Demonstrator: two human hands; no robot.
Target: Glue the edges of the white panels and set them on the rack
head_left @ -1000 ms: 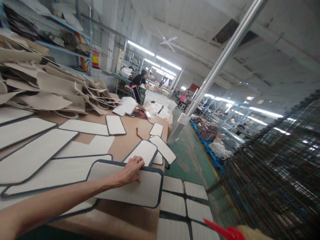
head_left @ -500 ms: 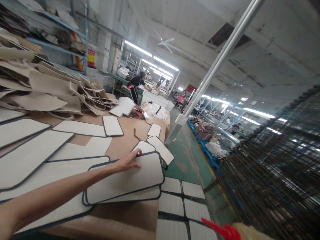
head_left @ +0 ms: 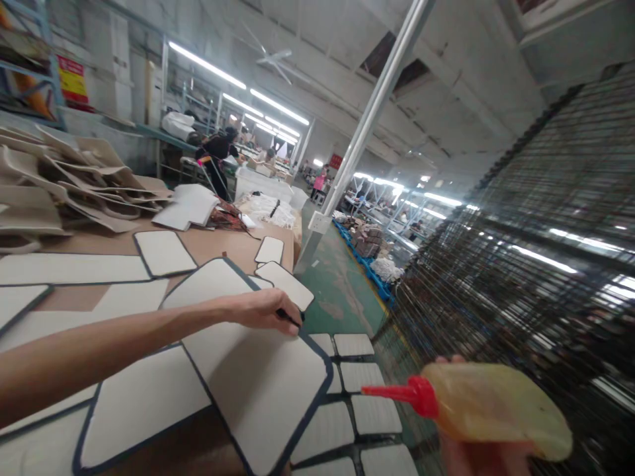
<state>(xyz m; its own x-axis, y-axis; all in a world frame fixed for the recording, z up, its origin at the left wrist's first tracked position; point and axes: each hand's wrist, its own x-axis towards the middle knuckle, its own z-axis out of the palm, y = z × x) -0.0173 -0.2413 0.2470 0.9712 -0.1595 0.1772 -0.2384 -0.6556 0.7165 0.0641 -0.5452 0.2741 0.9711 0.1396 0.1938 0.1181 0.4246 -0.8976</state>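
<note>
My left hand (head_left: 270, 309) is closed on the dark edge of a cream panel (head_left: 258, 383) with rounded corners, tilted across the table's front. Under it lies another cream panel (head_left: 149, 403) with the same dark border. At the lower right, my right hand (head_left: 476, 456) grips a squeeze bottle (head_left: 501, 410) of yellowish liquid from below and behind. The bottle's red nozzle (head_left: 391, 393) points left, toward the panel but apart from it. Most of the right hand is hidden by the bottle or out of frame.
Smaller bordered panels (head_left: 163, 252) lie about the brown table (head_left: 213, 248). Beige curved pieces (head_left: 74, 178) are heaped at the left. More pale panels (head_left: 372, 413) sit in rows low on the right. A metal post (head_left: 367, 112) and a wire rack (head_left: 520, 218) stand beyond.
My left hand has taken the top panel by its edge and turned it, lifting it off the one beneath. The bottle in my right hand has come further into view. The whole view has swung right.
</note>
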